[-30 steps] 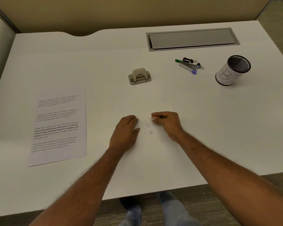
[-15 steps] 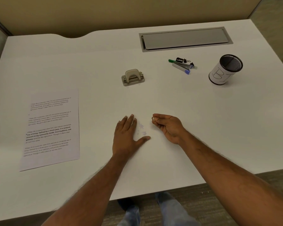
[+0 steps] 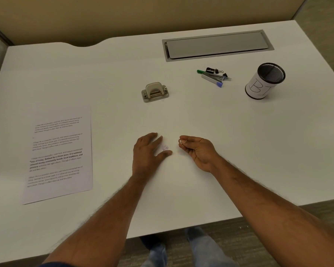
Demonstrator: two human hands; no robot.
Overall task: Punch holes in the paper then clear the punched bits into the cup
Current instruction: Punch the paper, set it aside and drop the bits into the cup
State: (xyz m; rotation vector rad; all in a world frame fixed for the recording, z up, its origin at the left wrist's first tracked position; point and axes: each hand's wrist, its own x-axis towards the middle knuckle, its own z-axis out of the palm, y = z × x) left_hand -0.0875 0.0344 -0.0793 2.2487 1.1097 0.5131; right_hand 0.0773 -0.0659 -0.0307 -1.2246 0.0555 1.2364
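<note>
A printed paper sheet (image 3: pixel 58 155) lies flat at the left of the white desk (image 3: pixel 239 151). The beige hole punch (image 3: pixel 155 92) stands at mid desk. A black mesh cup (image 3: pixel 265 80) with a white label stands at the far right. My left hand (image 3: pixel 149 151) rests flat on the desk, fingers spread, beside a small pile of punched bits (image 3: pixel 165 147) between thumb and forefinger. My right hand (image 3: pixel 198 149) is turned palm-up just right of the pile, pinching a small punched bit (image 3: pixel 180 141) between thumb and fingertips.
Pens, a lead case and black binder clips (image 3: pixel 214 75) lie between the punch and the cup. A grey cable hatch (image 3: pixel 216 46) is set into the desk at the back. A beige partition rises behind; the desk's front edge runs below my forearms.
My right hand has lifted off the desk and turned palm-up with a bit pinched in it. My left hand has flattened and spread beside the pile.
</note>
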